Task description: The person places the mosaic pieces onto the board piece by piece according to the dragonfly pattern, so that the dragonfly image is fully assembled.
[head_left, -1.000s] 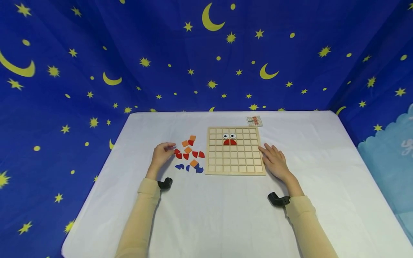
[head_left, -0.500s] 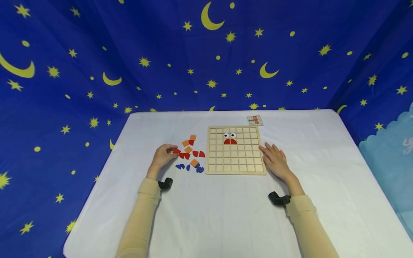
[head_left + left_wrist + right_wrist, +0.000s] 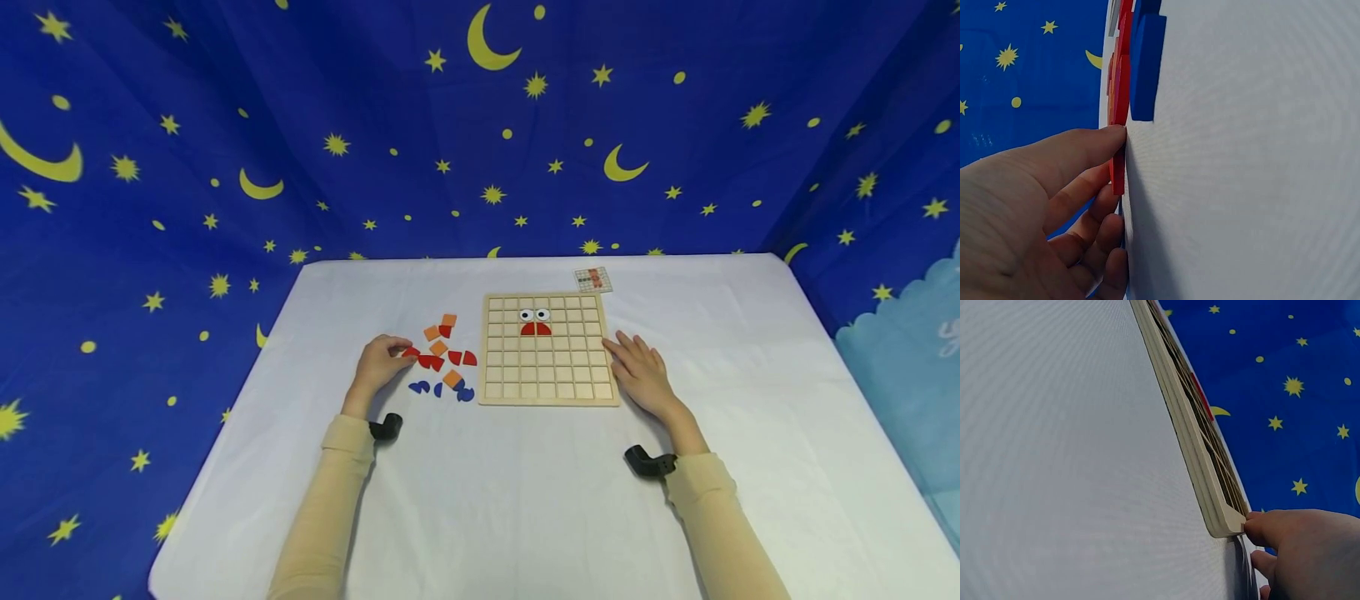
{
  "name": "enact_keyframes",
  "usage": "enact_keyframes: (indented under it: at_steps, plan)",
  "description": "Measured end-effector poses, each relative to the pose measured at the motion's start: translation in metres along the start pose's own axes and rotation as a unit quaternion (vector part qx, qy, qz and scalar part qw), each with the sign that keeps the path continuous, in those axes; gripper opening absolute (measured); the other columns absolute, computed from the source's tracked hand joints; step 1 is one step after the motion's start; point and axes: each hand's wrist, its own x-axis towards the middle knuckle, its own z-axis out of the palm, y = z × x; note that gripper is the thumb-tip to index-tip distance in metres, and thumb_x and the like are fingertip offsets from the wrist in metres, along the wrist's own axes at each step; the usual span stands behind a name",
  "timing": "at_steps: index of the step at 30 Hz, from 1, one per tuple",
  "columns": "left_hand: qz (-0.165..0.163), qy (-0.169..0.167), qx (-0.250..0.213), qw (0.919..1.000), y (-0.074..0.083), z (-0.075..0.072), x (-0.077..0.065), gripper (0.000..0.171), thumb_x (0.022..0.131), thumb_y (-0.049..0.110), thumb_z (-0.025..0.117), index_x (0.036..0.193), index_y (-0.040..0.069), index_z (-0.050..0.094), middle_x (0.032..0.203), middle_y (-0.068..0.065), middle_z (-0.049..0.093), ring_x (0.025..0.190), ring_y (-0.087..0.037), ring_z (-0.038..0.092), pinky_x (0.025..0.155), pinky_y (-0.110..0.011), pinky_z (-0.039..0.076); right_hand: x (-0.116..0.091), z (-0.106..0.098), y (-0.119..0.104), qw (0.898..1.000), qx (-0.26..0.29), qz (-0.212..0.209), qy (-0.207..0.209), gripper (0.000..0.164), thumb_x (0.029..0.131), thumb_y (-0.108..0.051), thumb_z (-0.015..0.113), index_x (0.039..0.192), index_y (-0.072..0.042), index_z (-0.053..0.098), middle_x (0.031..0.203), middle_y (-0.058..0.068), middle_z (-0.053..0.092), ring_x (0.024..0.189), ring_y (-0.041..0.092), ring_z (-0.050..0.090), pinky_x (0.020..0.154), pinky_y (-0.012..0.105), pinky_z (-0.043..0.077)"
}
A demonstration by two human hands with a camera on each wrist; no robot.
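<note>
At the left of the loose pieces, my left hand (image 3: 381, 363) pinches a red quarter-circle tile (image 3: 1119, 178) between thumb and fingers, low at the tabletop. Other red quarter-circle tiles (image 3: 469, 358) lie just right of it. My right hand (image 3: 639, 372) lies with fingers extended, its fingertips at the right edge of a wooden grid board (image 3: 547, 403); the right wrist view shows them at the frame's corner. Two round eye tiles (image 3: 542, 315) sit in the board's upper cells, with two red quarter tiles (image 3: 528, 329) directly below them.
Orange square tiles (image 3: 438, 348) are scattered among the red ones, and several blue curved tiles (image 3: 466, 395) lie nearer me. A small picture card (image 3: 593, 279) is behind the board's right corner. A blue star-patterned curtain (image 3: 420, 125) stands behind the white table (image 3: 525, 500).
The left hand has moved slightly right and closed its thumb and fingers on a red tile; neighbouring red tiles shifted a little. The right hand stays at the board.
</note>
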Motion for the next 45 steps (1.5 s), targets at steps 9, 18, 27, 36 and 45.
enact_keyframes:
  at_steps: [9, 18, 27, 36, 45]
  plan:
    - [0.002, 0.016, -0.033, 0.9993, 0.007, 0.0, 0.001, 0.036, 0.085, 0.019, 0.07, 0.114, -0.001, 0.066, 0.108, -0.02, 0.065, 0.097, -0.031, 0.059, 0.087, -0.044, 0.048, 0.0, 0.0, -0.001, 1.0, -0.002, 0.003, 0.002, 0.048, 0.103, -0.027, 0.034, 0.148, -0.011, 0.033, 0.158, 0.021, 0.016, 0.145, 0.045, 0.003, 0.113, 0.062, -0.005]
    - [0.033, -0.029, -0.072, 0.9964, 0.035, 0.004, 0.007, 0.039, 0.085, 0.025, 0.072, 0.117, 0.004, 0.067, 0.113, -0.015, 0.066, 0.101, -0.03, 0.058, 0.086, -0.04, 0.05, 0.001, 0.001, 0.001, 1.0, -0.006, 0.007, -0.004, 0.048, 0.103, -0.026, 0.034, 0.148, -0.011, 0.032, 0.158, 0.02, 0.015, 0.145, 0.045, 0.003, 0.114, 0.062, -0.006]
    - [0.061, -0.05, -0.097, 0.9921, 0.061, 0.014, 0.012, 0.036, 0.086, 0.019, 0.071, 0.118, 0.004, 0.066, 0.107, -0.013, 0.064, 0.098, -0.027, 0.056, 0.079, -0.033, 0.05, 0.001, 0.001, 0.001, 1.0, -0.002, 0.004, 0.0, 0.048, 0.102, -0.026, 0.035, 0.148, -0.011, 0.032, 0.158, 0.02, 0.016, 0.146, 0.045, 0.003, 0.114, 0.062, -0.005]
    - [0.14, -0.098, -0.06, 0.9835, 0.083, 0.036, 0.022, 0.035, 0.087, 0.021, 0.07, 0.118, 0.004, 0.066, 0.109, -0.012, 0.063, 0.095, -0.026, 0.058, 0.085, -0.04, 0.049, 0.0, 0.001, 0.002, 1.0, -0.003, -0.001, 0.006, 0.048, 0.102, -0.026, 0.036, 0.147, -0.011, 0.034, 0.157, 0.021, 0.018, 0.145, 0.045, 0.005, 0.113, 0.063, -0.003]
    - [0.157, -0.14, -0.057, 0.9759, 0.104, 0.051, 0.029, 0.037, 0.086, 0.021, 0.07, 0.119, 0.005, 0.066, 0.105, -0.008, 0.063, 0.093, -0.022, 0.057, 0.079, -0.035, 0.05, 0.0, -0.001, 0.001, 1.0, -0.008, -0.001, 0.006, 0.047, 0.103, -0.026, 0.035, 0.148, -0.011, 0.034, 0.157, 0.02, 0.018, 0.145, 0.045, 0.005, 0.113, 0.063, -0.003]
